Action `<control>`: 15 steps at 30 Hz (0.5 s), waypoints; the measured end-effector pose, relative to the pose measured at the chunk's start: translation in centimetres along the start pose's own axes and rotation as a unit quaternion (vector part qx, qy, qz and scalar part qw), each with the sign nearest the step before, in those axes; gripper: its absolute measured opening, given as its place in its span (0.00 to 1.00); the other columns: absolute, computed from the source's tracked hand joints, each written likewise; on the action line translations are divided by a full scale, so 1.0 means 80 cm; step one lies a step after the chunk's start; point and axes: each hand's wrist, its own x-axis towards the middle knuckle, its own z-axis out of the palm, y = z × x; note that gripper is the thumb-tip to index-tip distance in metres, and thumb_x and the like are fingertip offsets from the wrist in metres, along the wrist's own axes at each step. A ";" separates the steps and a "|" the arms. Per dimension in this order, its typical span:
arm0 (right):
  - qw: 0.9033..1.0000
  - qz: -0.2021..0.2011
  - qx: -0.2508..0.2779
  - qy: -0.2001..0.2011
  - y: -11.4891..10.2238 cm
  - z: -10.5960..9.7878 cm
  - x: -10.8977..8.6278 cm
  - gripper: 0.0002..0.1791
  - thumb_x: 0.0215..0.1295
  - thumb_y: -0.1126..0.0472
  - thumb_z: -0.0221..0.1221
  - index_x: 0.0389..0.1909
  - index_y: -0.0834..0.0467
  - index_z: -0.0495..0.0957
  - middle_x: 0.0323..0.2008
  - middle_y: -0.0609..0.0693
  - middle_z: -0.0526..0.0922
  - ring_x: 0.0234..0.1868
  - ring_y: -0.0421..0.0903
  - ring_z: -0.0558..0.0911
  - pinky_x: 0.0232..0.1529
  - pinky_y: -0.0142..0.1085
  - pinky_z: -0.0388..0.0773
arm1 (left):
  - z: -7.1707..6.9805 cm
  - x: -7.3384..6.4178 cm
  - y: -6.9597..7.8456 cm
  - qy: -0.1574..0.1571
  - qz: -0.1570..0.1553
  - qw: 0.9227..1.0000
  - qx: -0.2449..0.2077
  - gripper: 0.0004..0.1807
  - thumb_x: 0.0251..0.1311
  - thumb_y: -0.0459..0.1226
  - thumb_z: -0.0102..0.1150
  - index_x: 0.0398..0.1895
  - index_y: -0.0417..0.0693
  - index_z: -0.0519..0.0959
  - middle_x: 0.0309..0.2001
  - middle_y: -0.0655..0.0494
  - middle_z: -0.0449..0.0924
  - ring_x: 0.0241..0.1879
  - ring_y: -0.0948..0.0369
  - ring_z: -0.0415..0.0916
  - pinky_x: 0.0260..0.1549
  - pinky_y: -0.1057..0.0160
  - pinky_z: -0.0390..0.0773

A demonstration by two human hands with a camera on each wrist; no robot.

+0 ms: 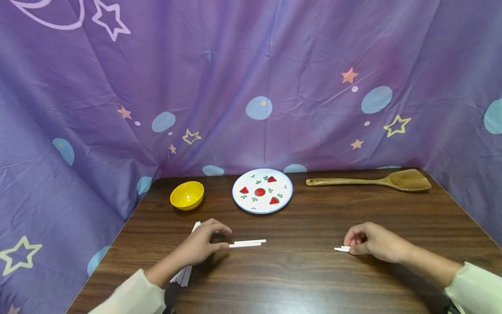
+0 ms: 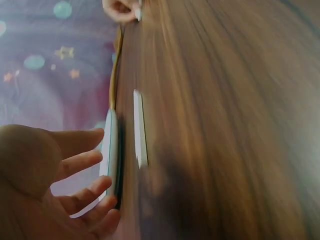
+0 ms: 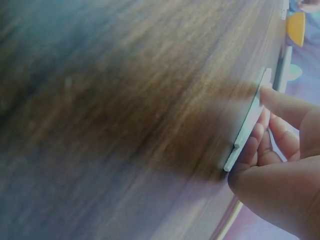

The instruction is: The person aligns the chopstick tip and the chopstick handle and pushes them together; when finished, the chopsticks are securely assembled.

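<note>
Two slim white sticks (image 1: pixel 248 242) lie side by side at the middle of the wooden table. Just left of them hovers my left hand (image 1: pixel 204 244), thumb and fingers spread apart with nothing between them. Partly hidden under that hand and wrist is a bunch of similar white sticks (image 1: pixel 182 276). Over on the right, my right hand (image 1: pixel 378 242) has curled fingers and pinches a pair of white sticks (image 3: pixel 250 120), low at the tabletop. In the head view only the left ends of that pair stick out past the fingertips.
Along the back of the table (image 1: pixel 298 270) stand a yellow bowl (image 1: pixel 187 196), a white plate with watermelon pictures (image 1: pixel 262 191) and a wooden spatula (image 1: pixel 368 180). Behind them hangs a purple curtain (image 1: pixel 235 65) with stars.
</note>
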 end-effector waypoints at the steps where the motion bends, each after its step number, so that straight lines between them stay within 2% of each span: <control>1: 1.000 -0.003 0.002 -0.001 0.000 0.000 0.000 0.04 0.59 0.69 0.68 0.33 0.61 0.82 0.28 0.40 0.78 0.30 0.32 0.74 0.30 0.28 0.73 | 0.004 0.007 0.004 -0.013 0.008 1.000 -0.017 0.15 0.61 0.36 0.72 0.50 0.42 0.84 0.47 0.49 0.81 0.49 0.49 0.77 0.51 0.48 0.78; 3: 1.000 -0.006 0.005 -0.004 0.001 0.001 -0.001 0.04 0.60 0.70 0.68 0.33 0.62 0.82 0.28 0.40 0.77 0.30 0.31 0.74 0.30 0.28 0.72 | 0.011 0.020 0.012 -0.036 0.022 0.998 -0.043 0.16 0.62 0.35 0.71 0.51 0.40 0.83 0.47 0.48 0.82 0.48 0.49 0.78 0.49 0.50 0.80; 6: 1.000 -0.007 0.001 -0.004 0.002 0.001 -0.001 0.04 0.60 0.70 0.67 0.34 0.62 0.81 0.28 0.40 0.77 0.30 0.31 0.74 0.30 0.28 0.72 | 0.024 0.039 0.021 -0.058 0.040 0.996 -0.047 0.16 0.62 0.35 0.71 0.52 0.39 0.83 0.47 0.48 0.82 0.47 0.50 0.78 0.48 0.53 0.80; 11: 1.000 -0.003 -0.006 0.001 0.001 0.001 0.000 0.04 0.60 0.70 0.67 0.34 0.61 0.81 0.28 0.40 0.77 0.30 0.32 0.74 0.30 0.28 0.72 | 0.045 0.062 0.030 -0.074 0.063 0.995 0.002 0.15 0.60 0.33 0.72 0.49 0.39 0.84 0.41 0.49 0.82 0.43 0.52 0.79 0.45 0.61 0.78; 15: 1.000 -0.006 -0.006 0.001 0.002 0.002 0.001 0.04 0.60 0.70 0.67 0.33 0.61 0.81 0.28 0.39 0.77 0.30 0.31 0.74 0.30 0.28 0.72 | 0.058 0.071 0.033 -0.083 0.066 0.994 0.039 0.11 0.58 0.33 0.74 0.43 0.41 0.86 0.35 0.53 0.81 0.38 0.56 0.78 0.40 0.67 0.75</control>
